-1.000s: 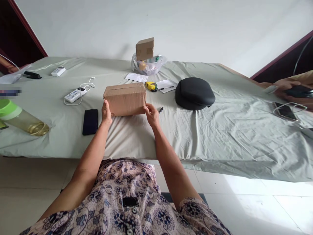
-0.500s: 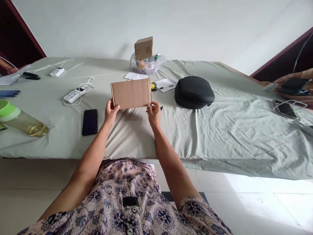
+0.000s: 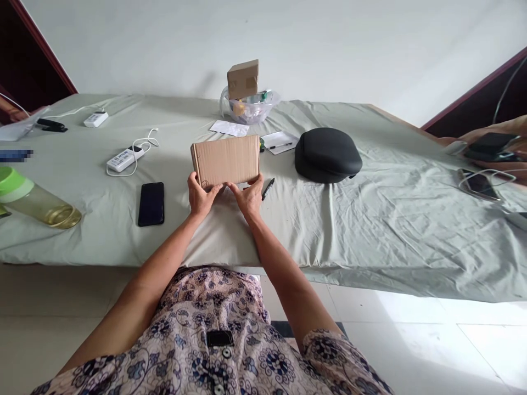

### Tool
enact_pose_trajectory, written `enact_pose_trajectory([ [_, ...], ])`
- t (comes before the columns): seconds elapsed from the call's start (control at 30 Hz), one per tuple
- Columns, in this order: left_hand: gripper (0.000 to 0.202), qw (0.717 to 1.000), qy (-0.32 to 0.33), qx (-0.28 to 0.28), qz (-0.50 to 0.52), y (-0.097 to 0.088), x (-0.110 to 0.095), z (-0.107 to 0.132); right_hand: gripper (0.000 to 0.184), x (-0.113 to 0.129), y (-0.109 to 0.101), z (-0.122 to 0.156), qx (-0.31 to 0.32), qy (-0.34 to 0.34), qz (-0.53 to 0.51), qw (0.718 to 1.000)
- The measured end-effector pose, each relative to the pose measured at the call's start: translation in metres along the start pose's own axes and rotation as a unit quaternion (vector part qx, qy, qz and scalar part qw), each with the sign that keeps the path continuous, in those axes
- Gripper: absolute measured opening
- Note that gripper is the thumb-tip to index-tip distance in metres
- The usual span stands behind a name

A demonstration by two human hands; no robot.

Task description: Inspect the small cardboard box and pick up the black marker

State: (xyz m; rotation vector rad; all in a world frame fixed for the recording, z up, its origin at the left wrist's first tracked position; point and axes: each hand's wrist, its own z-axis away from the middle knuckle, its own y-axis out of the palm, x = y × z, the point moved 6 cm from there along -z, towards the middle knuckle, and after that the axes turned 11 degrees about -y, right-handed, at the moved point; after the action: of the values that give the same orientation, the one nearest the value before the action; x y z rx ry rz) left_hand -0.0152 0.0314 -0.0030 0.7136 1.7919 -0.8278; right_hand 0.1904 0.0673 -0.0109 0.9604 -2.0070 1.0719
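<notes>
A brown cardboard box [image 3: 225, 161] stands on its long edge on the cloth-covered table [image 3: 370, 219], its broad face toward me. My left hand [image 3: 200, 196] grips its lower left edge, thumb against the face. My right hand [image 3: 248, 196] holds the lower edge toward the right, fingers curled under it. Both hands sit close together beneath the box. A black pen [image 3: 268, 188] lies just right of my right hand.
A black phone [image 3: 151, 203] lies left of my hands, with a white power strip [image 3: 122, 160] behind it. A black case [image 3: 328, 155], papers [image 3: 279, 141] and a clear bowl [image 3: 249, 110] topped by a small box [image 3: 243, 79] sit further back. A green-lidded bottle [image 3: 37, 201] lies far left. Another person's hand [image 3: 494, 145] holds a dark device at right.
The box was turned up from lying flat to standing with its broad face toward me. Both my hands slid from its sides to its lower edge, closer together.
</notes>
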Motion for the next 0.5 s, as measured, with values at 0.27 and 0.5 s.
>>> enact_pose_trajectory([
  [0.27, 0.069, 1.0, -0.012, -0.01, 0.019, -0.013, 0.009, -0.015, 0.041, -0.007, -0.014, -0.012, -0.018, -0.019, -0.032, 0.999],
  [0.5, 0.055, 0.999, -0.015, 0.001, 0.044, -0.017, 0.02, -0.03, 0.022, -0.013, -0.022, -0.021, 0.031, -0.009, -0.052, 0.998],
])
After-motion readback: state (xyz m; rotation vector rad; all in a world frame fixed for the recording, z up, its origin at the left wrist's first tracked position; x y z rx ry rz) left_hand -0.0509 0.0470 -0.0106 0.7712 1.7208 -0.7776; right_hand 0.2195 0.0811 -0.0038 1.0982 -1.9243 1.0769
